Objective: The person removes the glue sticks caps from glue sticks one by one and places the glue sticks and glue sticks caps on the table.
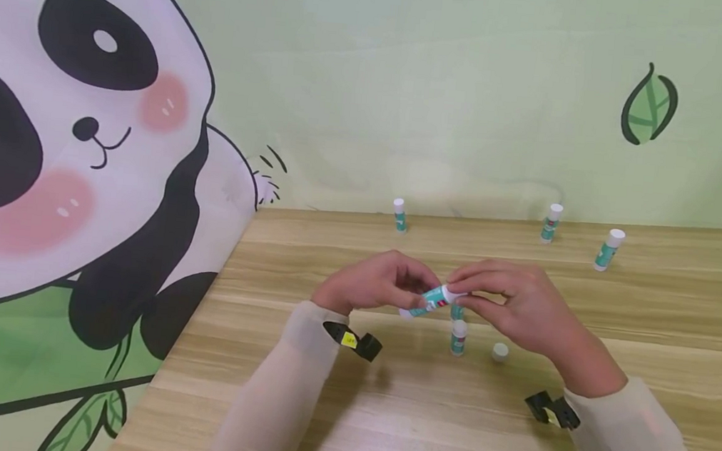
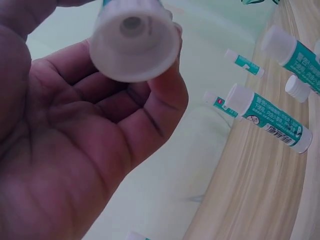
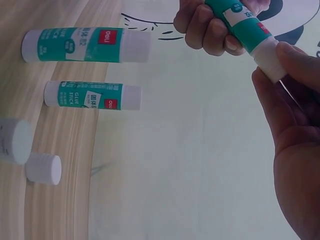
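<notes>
A teal-and-white glue stick (image 1: pixel 434 301) is held tilted above the table between the two hands. The left hand (image 1: pixel 388 282) grips its teal body; in the left wrist view its hollow white base (image 2: pixel 135 45) faces the camera. With thumb and fingertips the right hand (image 1: pixel 515 303) pinches the white cap end (image 3: pixel 270 59). Below the hands one glue stick (image 1: pixel 458 338) stands upright on the table, and another (image 1: pixel 457 311) behind it is partly hidden by the held stick. A loose white cap (image 1: pixel 500 352) lies to their right.
Toward the back of the wooden table (image 1: pixel 334 241) stand three more capped glue sticks: one at the left (image 1: pixel 400 216), one farther right (image 1: pixel 551 223) and one at far right (image 1: pixel 609 250). Behind the table rises a pale green backdrop (image 1: pixel 474 106) with a panda drawing.
</notes>
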A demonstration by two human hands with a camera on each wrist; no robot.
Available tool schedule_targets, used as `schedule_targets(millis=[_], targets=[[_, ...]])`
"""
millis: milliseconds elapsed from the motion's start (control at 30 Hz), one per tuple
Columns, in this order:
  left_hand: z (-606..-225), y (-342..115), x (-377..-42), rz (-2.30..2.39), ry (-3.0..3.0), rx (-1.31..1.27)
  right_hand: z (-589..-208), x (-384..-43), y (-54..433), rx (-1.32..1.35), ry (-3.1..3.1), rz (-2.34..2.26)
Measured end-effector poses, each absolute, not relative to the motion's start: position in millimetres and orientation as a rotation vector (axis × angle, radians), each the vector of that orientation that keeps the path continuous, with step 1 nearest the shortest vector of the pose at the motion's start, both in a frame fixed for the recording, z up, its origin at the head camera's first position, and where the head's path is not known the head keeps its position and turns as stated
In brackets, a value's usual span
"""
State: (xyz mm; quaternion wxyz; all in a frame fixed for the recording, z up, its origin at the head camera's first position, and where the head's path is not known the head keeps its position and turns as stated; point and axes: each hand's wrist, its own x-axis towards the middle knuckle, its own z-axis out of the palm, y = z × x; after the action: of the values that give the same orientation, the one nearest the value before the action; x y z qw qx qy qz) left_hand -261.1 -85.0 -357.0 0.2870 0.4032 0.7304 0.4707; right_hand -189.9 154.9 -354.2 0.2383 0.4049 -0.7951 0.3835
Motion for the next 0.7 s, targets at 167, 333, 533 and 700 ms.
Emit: schedule_targets(millis=[167,333,533,700], targets=[[-358.5,-85.9,-259.4,1.277,1.912,1.077,-354.4,-189.4,155.1,1.133,-2.165,1.055],[-359.9,-86.9,-259.3,1.301,1.889,1.079,-353.4,-188.8,155.0,1.164,-2.132,1.067],[-361.5,-87.5,-259.2,1.325,1.882,1.073,-351.8,-188.4,154.9,1.200,-2.075,1.109],[-362.4,-89.9,-259.0,1.331,1.890,1.062,-350.0,-188.1,159.9,1.147,-2.097,1.149]])
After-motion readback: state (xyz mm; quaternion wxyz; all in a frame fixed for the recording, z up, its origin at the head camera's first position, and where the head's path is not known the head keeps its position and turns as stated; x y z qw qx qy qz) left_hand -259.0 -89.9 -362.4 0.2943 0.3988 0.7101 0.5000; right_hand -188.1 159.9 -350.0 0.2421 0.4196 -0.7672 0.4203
